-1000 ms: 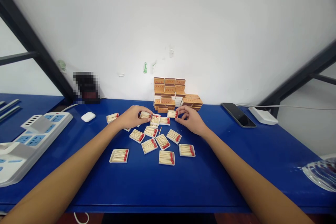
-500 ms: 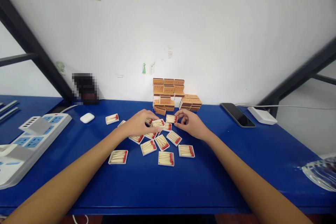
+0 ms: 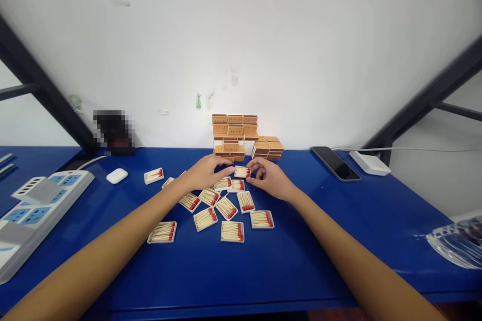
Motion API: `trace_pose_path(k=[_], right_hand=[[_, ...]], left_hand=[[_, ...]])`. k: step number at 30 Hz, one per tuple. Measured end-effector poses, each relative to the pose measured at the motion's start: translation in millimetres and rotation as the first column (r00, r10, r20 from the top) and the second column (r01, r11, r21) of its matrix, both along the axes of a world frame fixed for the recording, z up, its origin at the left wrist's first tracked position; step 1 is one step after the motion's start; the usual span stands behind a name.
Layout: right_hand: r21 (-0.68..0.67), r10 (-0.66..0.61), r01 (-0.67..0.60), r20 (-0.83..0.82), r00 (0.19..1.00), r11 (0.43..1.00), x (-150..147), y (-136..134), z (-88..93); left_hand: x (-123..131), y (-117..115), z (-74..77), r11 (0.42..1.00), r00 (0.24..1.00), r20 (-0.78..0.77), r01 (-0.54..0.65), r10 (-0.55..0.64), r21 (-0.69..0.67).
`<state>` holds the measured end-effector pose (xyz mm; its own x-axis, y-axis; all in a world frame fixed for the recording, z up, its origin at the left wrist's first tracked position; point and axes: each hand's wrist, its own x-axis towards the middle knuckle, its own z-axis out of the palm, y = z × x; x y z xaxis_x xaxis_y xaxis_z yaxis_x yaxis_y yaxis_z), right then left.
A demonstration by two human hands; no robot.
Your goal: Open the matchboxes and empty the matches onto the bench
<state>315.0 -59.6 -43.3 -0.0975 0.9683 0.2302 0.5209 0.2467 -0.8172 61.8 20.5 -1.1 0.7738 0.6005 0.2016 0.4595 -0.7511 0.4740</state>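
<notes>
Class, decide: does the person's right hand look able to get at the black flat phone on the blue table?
Probably yes: only bare blue table separates the right hand from the black flat phone, though its fingers pinch a white tray of red-tipped matches.

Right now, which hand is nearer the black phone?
Right. The right hand, holding a match tray, is left of the phone; the left hand lies farther left.

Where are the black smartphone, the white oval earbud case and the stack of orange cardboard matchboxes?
black smartphone (image 3: 335, 163), head view, middle of screen.
white oval earbud case (image 3: 117, 175), head view, its top.
stack of orange cardboard matchboxes (image 3: 235, 130), head view, front of an upper box.
</notes>
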Motion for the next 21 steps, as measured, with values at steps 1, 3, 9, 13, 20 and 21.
trace_pose_path(k=[1, 3, 9, 13, 20, 21], right_hand=[[0.001, 0.001, -0.001, 0.000, 1.000, 1.000, 0.6, 0.1, -0.2], [0.002, 0.004, -0.004, -0.001, 1.000, 1.000, 1.9, 0.1, -1.0], [0.022, 0.003, -0.002, -0.018, 1.000, 1.000, 2.4, 1.5, -3.9], [0.076, -0.009, 0.014, -0.060, 0.998, 0.997, -5.9, 12.4, -8.0], [0.146, -0.026, 0.037, -0.070, 0.997, 0.989, -19.3, 29.4, -12.6], [0.142, -0.018, 0.028, -0.069, 0.997, 0.989, -19.0, 29.3, -12.1]], left_hand=[[0.6, -0.1, 0.0, 1.000, 1.000, 0.008, 0.007, -0.007, -0.008], [-1.1, -0.5, 0.1, 1.000, 0.999, 0.041, 0.005, -0.003, -0.026], [-14.1, 2.0, -2.8, 0.992, 0.985, 0.129, -0.100, 0.110, -0.081], [-9.1, 8.6, -6.0, 0.988, 0.987, 0.090, -0.123, 0.131, -0.091], [4.4, 17.5, -12.3, 0.984, 0.989, 0.090, -0.107, 0.121, -0.142], [4.8, 17.7, -13.2, 0.982, 0.985, 0.106, -0.122, 0.138, -0.145]])
